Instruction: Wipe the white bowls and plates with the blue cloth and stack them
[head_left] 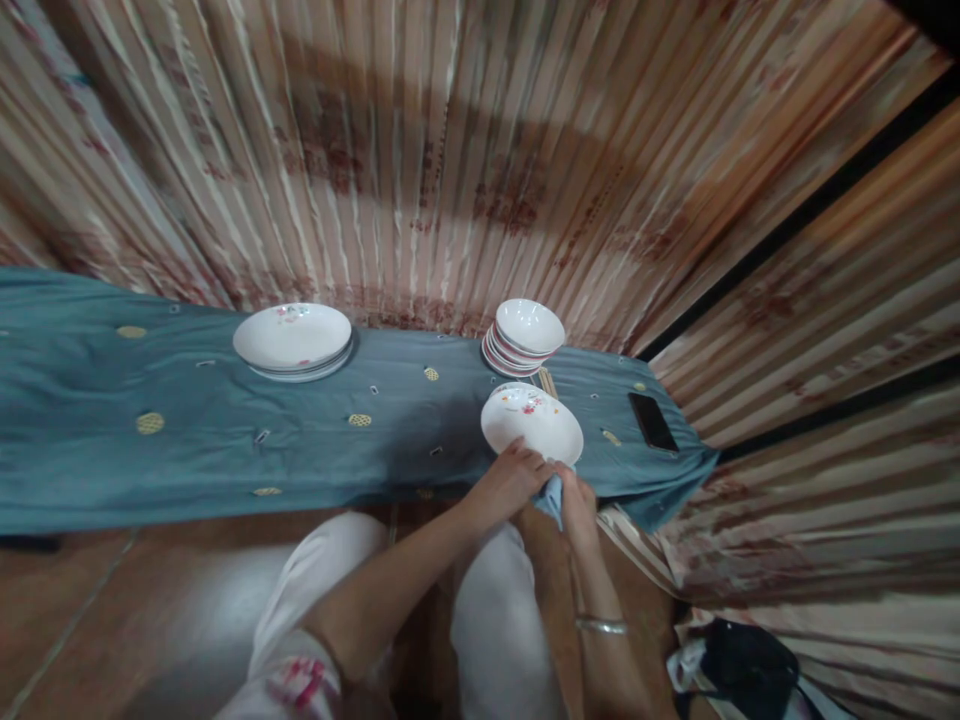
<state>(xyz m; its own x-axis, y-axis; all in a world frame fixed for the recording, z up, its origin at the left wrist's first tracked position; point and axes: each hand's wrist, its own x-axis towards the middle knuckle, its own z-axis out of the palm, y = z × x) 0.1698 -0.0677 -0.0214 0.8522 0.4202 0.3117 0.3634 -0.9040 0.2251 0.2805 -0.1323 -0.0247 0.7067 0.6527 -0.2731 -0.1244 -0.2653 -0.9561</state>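
Observation:
A white plate [525, 425] with small red and orange flowers is tilted up at the table's near edge. My left hand [514, 478] grips its near rim, fingers lying over the top face. Beside it, my right hand [579, 498] is closed around a light blue cloth [553, 498] against the same rim, and the two hands almost touch. Just behind the plate stands a stack of white bowls [529, 328] with red bands. Farther left lies a stack of flowered white plates [292, 340].
A teal cloth with pineapple prints covers the long narrow table [202, 420]. A black phone [652, 422] lies near its right end. Pleated curtains [420, 170] hang behind and to the right, with a dark pole [795, 220]. A black bag [750, 670] sits on the floor at right.

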